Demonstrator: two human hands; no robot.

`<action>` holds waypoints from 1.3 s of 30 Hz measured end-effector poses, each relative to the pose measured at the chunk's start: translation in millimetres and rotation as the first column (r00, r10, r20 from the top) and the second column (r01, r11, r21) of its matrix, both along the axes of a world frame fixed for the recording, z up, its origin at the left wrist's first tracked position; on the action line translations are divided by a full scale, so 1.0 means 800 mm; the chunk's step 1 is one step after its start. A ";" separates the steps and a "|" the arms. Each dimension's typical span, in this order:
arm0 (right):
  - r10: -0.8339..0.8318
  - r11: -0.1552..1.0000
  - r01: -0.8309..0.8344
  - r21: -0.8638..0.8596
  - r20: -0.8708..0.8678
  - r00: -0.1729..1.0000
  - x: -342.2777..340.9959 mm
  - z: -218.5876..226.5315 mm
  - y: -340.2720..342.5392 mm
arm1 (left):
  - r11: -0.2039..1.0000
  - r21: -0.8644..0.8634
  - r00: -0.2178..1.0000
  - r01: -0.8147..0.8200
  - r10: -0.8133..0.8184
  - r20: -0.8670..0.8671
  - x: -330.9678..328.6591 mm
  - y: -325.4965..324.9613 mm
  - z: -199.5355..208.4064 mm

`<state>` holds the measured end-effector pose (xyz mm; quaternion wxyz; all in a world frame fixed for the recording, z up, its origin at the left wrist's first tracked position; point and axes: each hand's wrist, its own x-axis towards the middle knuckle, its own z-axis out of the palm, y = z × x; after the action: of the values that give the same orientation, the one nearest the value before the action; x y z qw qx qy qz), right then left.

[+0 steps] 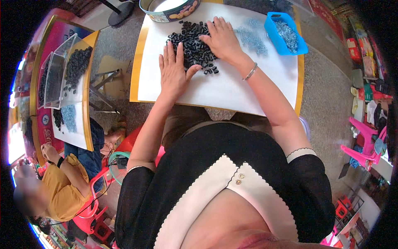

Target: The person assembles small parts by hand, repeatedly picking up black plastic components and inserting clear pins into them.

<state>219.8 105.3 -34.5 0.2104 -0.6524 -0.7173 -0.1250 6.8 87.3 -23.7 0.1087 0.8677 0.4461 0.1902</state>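
Observation:
Small black cylindrical pieces point(192, 47) lie heaped on a white-topped table point(199, 89) with a yellow edge. At the heap's near left side is my left hand point(173, 74), its fingers stretched out and its thumb spread beside the pieces. My right hand point(224, 40) lies flat with fingers apart at the right side of the heap, touching its edge. To the right of that hand, tiny pale-blue pieces point(253, 37) are strewn over the tabletop. A blue plastic basket point(271, 31) filled with similar pale-blue bits stands at the table's right.
A round printed tin point(168, 15) sits at the table's far edge. On the left, a second table point(78, 135) carries a clear box point(56, 89) and more black pieces; a person in a yellow top point(66, 186) sits beside it. Pink plastic stools point(367, 143) stand far right.

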 end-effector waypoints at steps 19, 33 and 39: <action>0.039 0.989 -0.053 -0.136 -0.102 0.994 -0.029 0.007 -0.109 | 0.997 0.059 0.997 0.047 -0.043 -0.065 0.004 -0.017 0.004; 0.172 0.984 -0.179 -0.022 -0.176 0.969 -0.049 0.005 -0.062 | 0.999 0.037 0.997 0.011 -0.008 -0.072 0.002 0.013 0.003; 0.204 0.976 -0.216 -0.039 -0.205 0.957 -0.049 0.002 -0.047 | 1.000 0.003 0.994 -0.005 0.005 -0.109 -0.004 0.031 0.006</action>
<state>180.5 68.0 -33.1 0.2735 -0.5880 -0.7611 -0.0140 3.3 112.0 -18.7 0.0825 0.8759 0.4532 0.1437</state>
